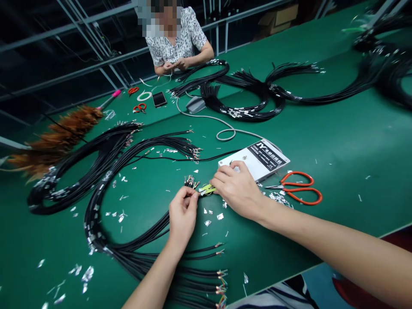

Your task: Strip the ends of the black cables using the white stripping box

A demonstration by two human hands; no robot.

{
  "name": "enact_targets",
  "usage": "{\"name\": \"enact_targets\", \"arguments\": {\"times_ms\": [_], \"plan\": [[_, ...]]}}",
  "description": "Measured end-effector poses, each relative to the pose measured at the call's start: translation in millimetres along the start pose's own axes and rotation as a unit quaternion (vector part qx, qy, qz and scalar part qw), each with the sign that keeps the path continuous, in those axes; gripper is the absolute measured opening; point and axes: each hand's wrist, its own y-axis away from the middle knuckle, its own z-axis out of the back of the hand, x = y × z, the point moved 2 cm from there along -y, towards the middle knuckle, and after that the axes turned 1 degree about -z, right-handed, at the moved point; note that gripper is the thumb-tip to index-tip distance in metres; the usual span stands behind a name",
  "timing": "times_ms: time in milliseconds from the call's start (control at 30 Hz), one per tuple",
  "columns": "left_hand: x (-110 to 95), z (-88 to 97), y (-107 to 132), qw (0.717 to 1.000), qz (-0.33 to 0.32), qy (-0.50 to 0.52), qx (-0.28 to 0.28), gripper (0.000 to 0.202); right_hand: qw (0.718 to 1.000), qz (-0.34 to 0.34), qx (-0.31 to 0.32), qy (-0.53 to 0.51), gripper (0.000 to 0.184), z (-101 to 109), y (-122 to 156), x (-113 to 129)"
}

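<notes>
My left hand (183, 213) is closed in a pinch on the stripped end of a black cable (192, 182), whose coloured wire tips stick up just above my fingers. My right hand (237, 189) is closed on a small yellow-green tool (207, 189) held against those wire tips. The cable belongs to a big looped bundle of black cables (106, 189) on the green table (337, 137). A white box with a black label (257, 161) lies right behind my right hand.
Orange-handled scissors (298, 188) lie right of my hand among foil scraps (277, 197). Another person (177, 40) works across the table near a phone (159, 99), small orange scissors (139, 107) and more cable bundles (244, 92). A feather duster (54, 139) lies far left.
</notes>
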Motion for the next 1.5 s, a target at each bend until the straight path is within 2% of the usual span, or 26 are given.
{"name": "enact_targets", "arguments": {"times_ms": [467,767,833,867,933,1067,1233,1500], "plan": [[1.1,-2.8,3.0,1.0,-0.01,-0.014,-0.011,0.013,1.0,-0.004,0.02,0.001,0.006,5.5,-0.1,1.9],[0.6,-3.3,2.9,1.0,-0.013,-0.024,-0.015,0.013,0.999,-0.009,0.032,-0.012,0.008,3.3,-1.1,3.2],[0.8,-3.2,2.5,1.0,-0.013,-0.025,-0.014,0.014,1.0,-0.005,0.014,-0.026,0.004,6.3,0.9,1.3],[1.1,-3.1,2.3,1.0,-0.013,-0.024,-0.013,0.014,0.999,-0.006,-0.006,-0.038,0.009,9.2,3.6,-1.0],[1.8,-2.6,2.3,1.0,-0.013,-0.022,-0.012,0.015,0.995,-0.026,-0.069,-0.067,0.018,17.2,14.1,-8.9],[2.6,-1.4,2.4,1.0,-0.009,-0.014,-0.011,0.015,0.966,-0.113,-0.204,-0.115,0.012,31.6,50.9,-27.6],[1.6,0.1,1.4,1.0,-0.003,-0.017,-0.012,0.017,0.965,-0.101,-0.205,-0.131,0.012,25.6,80.1,-24.7],[3.5,10.4,9.2,0.999,0.012,-0.022,-0.026,0.018,0.964,-0.108,-0.226,-0.087,0.014,14.4,80.7,-23.6]]}}
